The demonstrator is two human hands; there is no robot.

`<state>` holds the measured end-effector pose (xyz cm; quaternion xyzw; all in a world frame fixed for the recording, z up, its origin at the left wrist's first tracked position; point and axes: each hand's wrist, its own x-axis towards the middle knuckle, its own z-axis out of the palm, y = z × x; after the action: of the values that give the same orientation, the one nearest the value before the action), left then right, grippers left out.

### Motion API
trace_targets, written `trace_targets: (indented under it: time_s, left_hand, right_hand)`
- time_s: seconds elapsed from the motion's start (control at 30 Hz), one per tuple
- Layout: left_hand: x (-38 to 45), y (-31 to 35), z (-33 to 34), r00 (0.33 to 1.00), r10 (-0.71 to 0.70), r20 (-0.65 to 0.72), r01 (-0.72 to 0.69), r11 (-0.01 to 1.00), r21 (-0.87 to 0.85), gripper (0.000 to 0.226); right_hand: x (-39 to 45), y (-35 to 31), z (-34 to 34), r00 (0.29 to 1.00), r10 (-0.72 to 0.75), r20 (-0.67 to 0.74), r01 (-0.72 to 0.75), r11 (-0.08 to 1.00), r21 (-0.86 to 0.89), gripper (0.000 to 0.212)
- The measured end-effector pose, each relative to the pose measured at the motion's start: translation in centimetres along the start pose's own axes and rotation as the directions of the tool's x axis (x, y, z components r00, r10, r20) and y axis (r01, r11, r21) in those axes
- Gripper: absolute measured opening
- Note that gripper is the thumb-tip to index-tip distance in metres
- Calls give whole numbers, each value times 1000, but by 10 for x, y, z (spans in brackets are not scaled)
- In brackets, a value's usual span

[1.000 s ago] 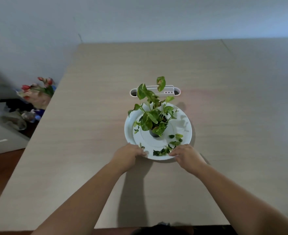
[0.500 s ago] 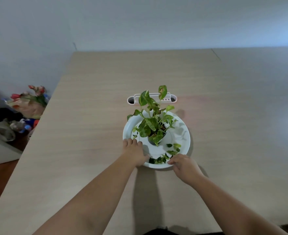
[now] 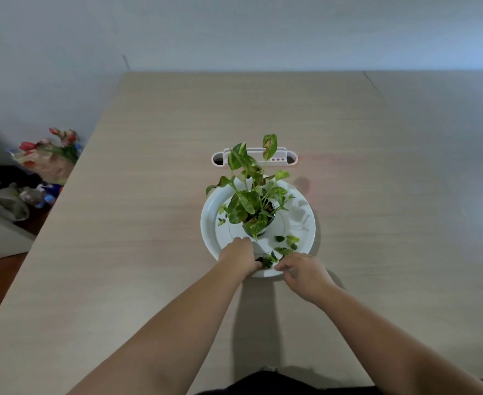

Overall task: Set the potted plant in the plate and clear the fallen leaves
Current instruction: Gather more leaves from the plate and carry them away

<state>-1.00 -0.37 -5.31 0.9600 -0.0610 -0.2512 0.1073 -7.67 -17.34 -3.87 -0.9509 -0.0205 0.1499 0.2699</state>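
A small potted plant [image 3: 256,208] with green and yellow leaves stands upright in the middle of a white round plate [image 3: 306,223] on the table. Several fallen leaves [image 3: 284,243] lie on the plate's near right part. A dark clump of them sits between my hands. My left hand [image 3: 239,256] lies palm down inside the plate's near left part, its thumb and fingers closed on that dark clump. My right hand [image 3: 301,270] grips the plate's near rim, fingertips pointing at the leaves.
A white oblong holder [image 3: 288,159] stands just behind the plate, partly hidden by the plant. The light wooden table [image 3: 149,209] spreads wide on all sides. Off its left edge, on the floor, lie a flower bouquet [image 3: 51,155] and bottles [image 3: 35,196].
My left hand left the plate's near rim and moved onto the plate, onto the dark leaves. My right hand stayed at the near rim. The camera's view shifted slightly.
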Motion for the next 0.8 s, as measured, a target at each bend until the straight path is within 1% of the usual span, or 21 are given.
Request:
trace_targets:
  time_s: [0.13, 0.2, 0.3, 0.4, 0.47, 0.53, 0.57, 0.63, 0.7, 0.8]
  left_hand:
    - [6, -6, -6, 999, 7, 35, -7, 1000, 2, 27]
    - [8, -9, -8, 998, 9, 62, -10, 1000, 12, 16]
    - [12, -13, -9, 996, 27, 81, -32, 998, 56, 18]
    - [16, -15, -8, 994, 43, 96, -53, 994, 100, 19]
    - [15, -16, -7, 996, 42, 84, -48, 996, 77, 18]
    - [14, -16, -7, 997, 44, 63, -47, 998, 44, 13]
    - [12, -15, -8, 997, 46, 57, -48, 998, 32, 15]
    - [9, -12, -9, 998, 38, 50, -39, 999, 3, 31]
    - [6, -8, -9, 999, 18, 46, -17, 1000, -24, 38]
    - [7, -7, -8, 999, -6, 52, 7, 1000, -25, 38]
  right_hand:
    - [9, 4, -7, 999, 9, 51, -10, 1000, 2, 27]
    - [16, 4, -11, 997, 26, 67, -28, 999, 30, 27]
    - [28, 0, -16, 997, 39, 61, -41, 999, 34, 28]
    - [47, -3, -13, 998, 62, 28, -62, 998, -24, 30]
    - [57, -7, -6, 995, 83, 48, -79, 993, -88, 34]
    - [62, -13, 1, 994, 86, 63, -73, 978, -195, 39]
    - [63, -15, 3, 995, 86, 46, -73, 969, -237, 40]
    - [66, -15, 6, 995, 95, 4, -91, 957, -274, 41]
    - [70, -12, 6, 991, 127, 35, -112, 953, -280, 40]
    - [68, -8, 5, 988, 103, 115, -68, 959, -274, 37]
